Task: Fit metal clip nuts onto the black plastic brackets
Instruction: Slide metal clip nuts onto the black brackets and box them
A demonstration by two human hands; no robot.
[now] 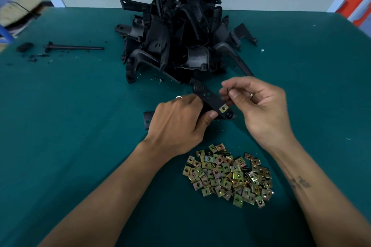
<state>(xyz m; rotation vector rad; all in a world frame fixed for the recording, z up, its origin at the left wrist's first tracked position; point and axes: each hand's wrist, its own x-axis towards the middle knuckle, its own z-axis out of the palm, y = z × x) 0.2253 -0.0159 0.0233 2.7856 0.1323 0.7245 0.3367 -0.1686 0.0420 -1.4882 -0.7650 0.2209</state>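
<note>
- Left hand: grip closed around the near end of a black bracket, thumb pressing its underside edge, fingers wrapped over the top. The bracket is held just above the green worktop, at centre of view.
- Bracket in hand: a flat strap with a round boss at the far end and holes along it. Long axis runs from about 11 o'clock (boss end, toward the pile) to 5 o'clock (near end). Looks rigid and light, with matte plastic that should not slip. Judged best held mid-strap or at the end away from the clip seat, as the left hand does.
- One clip nut already sits on the strap near its 5 o'clock end, flat face up with the hole showing.
- Right hand: fingers curled, thumb and fingertips pinched together just beside the strap's right edge. Whether they hold a clip, I cannot tell; nothing shows between them.
- Bracket pile at 12 o'clock, tangled and pointing every way.
- Clip nut heap at 6 o'clock, between the forearms. Small folded sheet-metal squares, light and springy, with edges likely sharp; pinch by the flat faces and slide the open side onto the strap edge.
</note>
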